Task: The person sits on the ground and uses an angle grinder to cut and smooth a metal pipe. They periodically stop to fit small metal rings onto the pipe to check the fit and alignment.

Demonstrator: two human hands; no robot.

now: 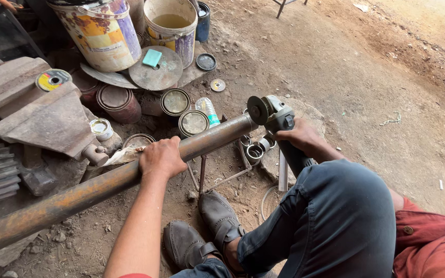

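A long rusty metal pipe (78,193) runs from the lower left up to the middle, resting on a thin metal stand (202,175). My left hand (161,157) grips the pipe from above, near its far end. My right hand (301,137) holds a grey angle grinder (279,119). Its cutting disc (257,109) sits right at the pipe's end. Several short cut pipe rings (256,150) lie on the ground just below the grinder.
An anvil (52,121) stands at the left. Paint buckets (104,33), tins, round lids and a plastic bottle (208,110) crowd the ground behind the pipe. My sandalled feet (202,231) rest under the pipe. Bare dirt floor stretches to the right.
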